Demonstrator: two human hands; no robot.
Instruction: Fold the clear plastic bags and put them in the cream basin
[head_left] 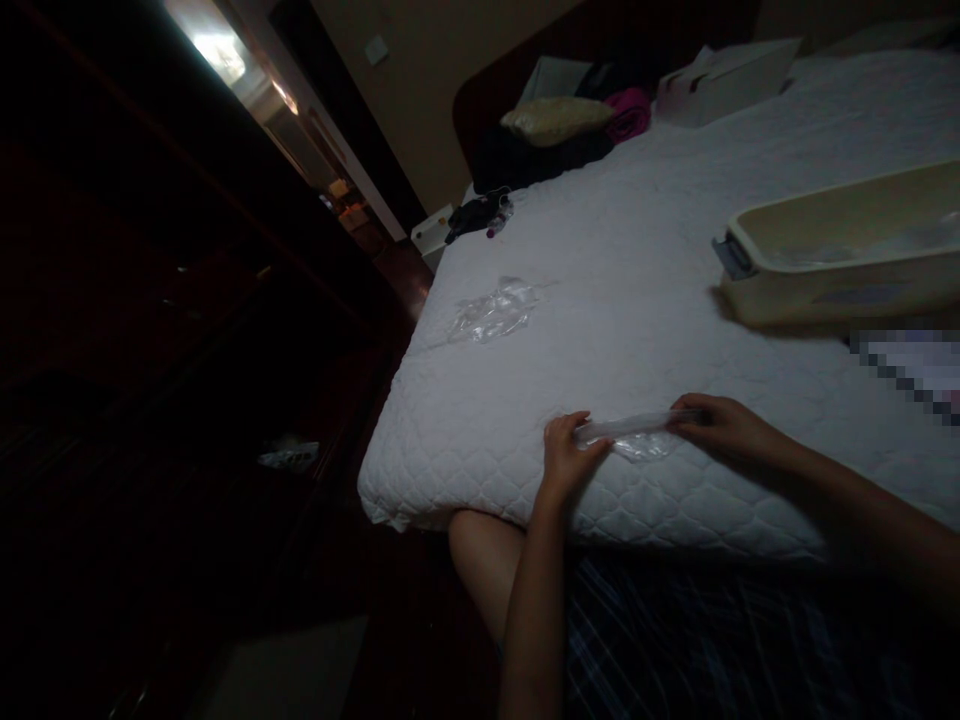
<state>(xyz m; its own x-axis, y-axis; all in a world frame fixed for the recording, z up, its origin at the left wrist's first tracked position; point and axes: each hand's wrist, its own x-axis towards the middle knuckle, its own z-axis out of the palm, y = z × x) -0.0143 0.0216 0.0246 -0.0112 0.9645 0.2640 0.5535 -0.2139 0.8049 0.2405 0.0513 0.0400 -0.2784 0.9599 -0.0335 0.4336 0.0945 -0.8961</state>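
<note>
My left hand [568, 455] pinches one end of a clear plastic bag [634, 430] rolled or folded into a narrow strip. My right hand [716, 428] grips the other end. The strip is stretched between both hands, just above the near edge of the white quilted mattress [600, 300]. A loose bit of the plastic hangs under the strip onto the mattress.
A second crumpled clear plastic bag [493, 313] lies farther up the mattress. A beige plastic tub [840, 250] sits at the right. Pillows, dark clothes and a white box [720, 80] are at the bed's head. Dark furniture and floor lie to the left.
</note>
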